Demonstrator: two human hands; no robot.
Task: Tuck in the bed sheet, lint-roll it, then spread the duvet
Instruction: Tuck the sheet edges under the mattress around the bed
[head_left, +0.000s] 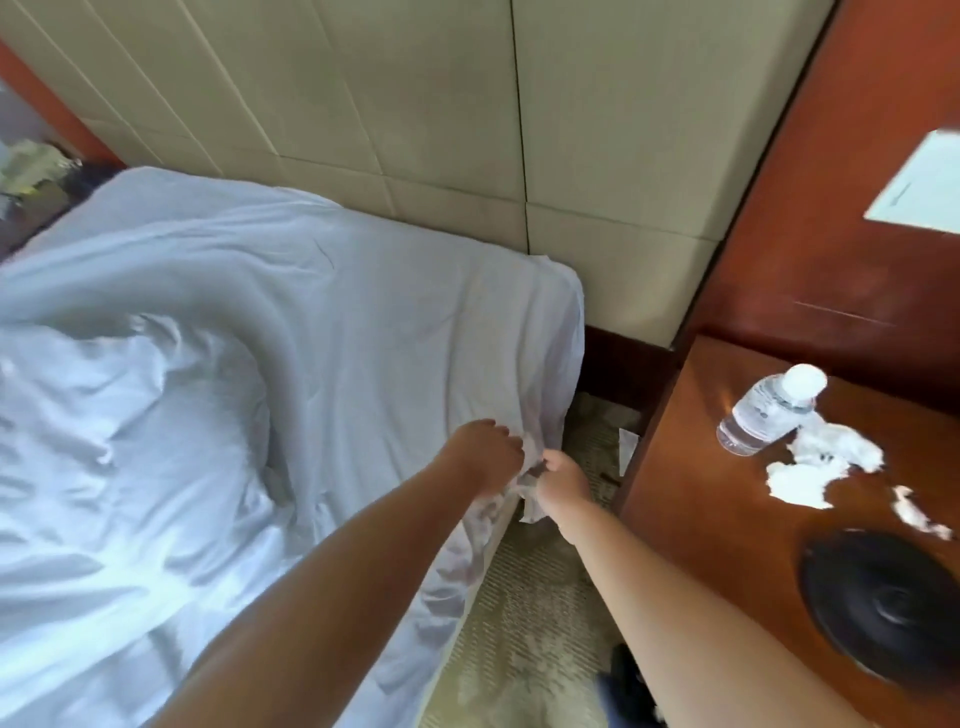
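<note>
1. The person stands at the side of the bed, near its head corner, with both arms reaching down to the mattress edge.
2. The bed sheet (363, 322) lies white across the mattress. Its loose side edge hangs over the near side, running along the bed from the corner by the padded headboard (363, 104) back toward the person.
3. The left hand (485, 454) sits on top of the mattress edge, fingers curled down into a bunch of the sheet.
4. The right hand (563, 480) is just beside it on the outer, floor side, fingers pinching the hanging flap of the same sheet. The picture is blurred here, so I would say it grips cloth, but I cannot make out each finger.
5. The two hands nearly touch, with the gathered fabric between them.
6. What the tuck turns on: the loose flap hangs below and outward of the fingers, and the gap under the mattress lies beneath them. The right hand, lower and on the outside, looks the better placed to push the flap under, while the left holds the top taut.
7. The duvet (119, 467) is heaped and rumpled to the left, on the bed and well apart from the hands.
8. I judge this to be the tucking step, with rolling and spreading not yet begun. No lint roller is in view.
9. To the right, a wooden bench (727, 467) carries a water bottle (769, 410) and crumpled tissues (821, 462).
</note>
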